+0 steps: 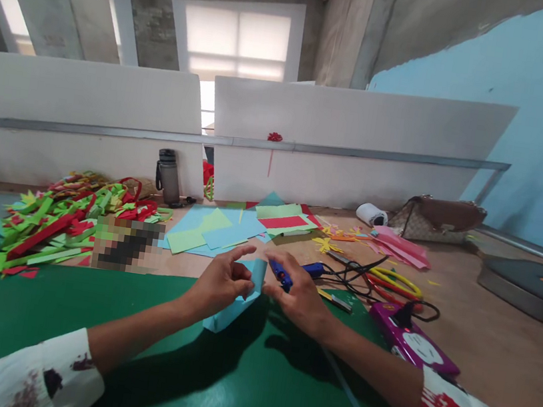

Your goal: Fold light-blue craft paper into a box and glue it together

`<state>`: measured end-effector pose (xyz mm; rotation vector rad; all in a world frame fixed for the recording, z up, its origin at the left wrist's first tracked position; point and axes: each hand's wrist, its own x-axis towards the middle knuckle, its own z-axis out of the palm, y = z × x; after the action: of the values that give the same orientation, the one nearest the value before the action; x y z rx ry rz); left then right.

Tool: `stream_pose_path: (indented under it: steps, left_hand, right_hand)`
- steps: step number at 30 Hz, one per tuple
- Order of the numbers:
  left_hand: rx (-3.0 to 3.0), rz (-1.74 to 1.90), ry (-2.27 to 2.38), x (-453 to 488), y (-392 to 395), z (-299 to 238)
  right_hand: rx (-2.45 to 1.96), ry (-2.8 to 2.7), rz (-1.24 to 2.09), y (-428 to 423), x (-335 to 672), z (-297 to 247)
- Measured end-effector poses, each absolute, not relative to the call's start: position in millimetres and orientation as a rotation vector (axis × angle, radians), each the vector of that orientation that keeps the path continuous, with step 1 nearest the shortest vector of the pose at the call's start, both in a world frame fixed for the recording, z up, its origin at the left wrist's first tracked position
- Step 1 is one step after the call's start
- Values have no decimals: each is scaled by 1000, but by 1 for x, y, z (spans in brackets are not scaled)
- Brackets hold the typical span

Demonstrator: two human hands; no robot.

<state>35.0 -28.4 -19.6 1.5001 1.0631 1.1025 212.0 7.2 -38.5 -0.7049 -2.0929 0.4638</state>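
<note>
My left hand (230, 278) is closed in a pinch on a folded light blue paper piece (230, 313), thumb and fingers at its upper part. The folded paper is tilted above the green mat, its lower end towards the left. Just to the right, my right hand (301, 299) is curved with thumb and fingers apart, the fingertips close to the paper's right edge. I cannot tell whether they touch it. Behind the right hand lies a blue corded tool (311, 269) that looks like a glue gun, partly hidden by the fingers.
A green mat (81, 338) covers the table front. Cut paper strips (61, 221) are heaped left. Coloured sheets (227, 228), a grey bottle (168, 177) and a brown bag (443, 221) stand farther back. At right are a purple power strip (416, 342), a cutter knife (336, 300) and cords.
</note>
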Motion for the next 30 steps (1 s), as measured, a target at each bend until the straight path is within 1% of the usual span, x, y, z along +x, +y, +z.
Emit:
stream_pose_path:
  steps: [5,7,11,16,20,24,30]
  left_hand:
    - [1664,1017,1061,35,-29,-18]
    - [1754,1003,1099,35,-31,-15]
    - [1965,971,1179,27,-37,-5]
    - [2277,767,1412,12,-38,-2]
    - [2499,719,1332,8,-33,-13]
    - [2704,792,1207,10,-29,-19]
    - [2752,906,1120,10,-27,-25]
  right_hand:
    - [-663,-2116,854,15,212,-25]
    - [-652,-2105,944,15,212,-22]
    - [-723,-2027,1024,16,213,-24]
    - [-791,-1911,1086,21,216,-31]
    - [-809,-1861,1098,22,215,-32]
    - [-816,-1850,1118,21,215,-31]
    - [-814,-1860,1166,19,214,-28]
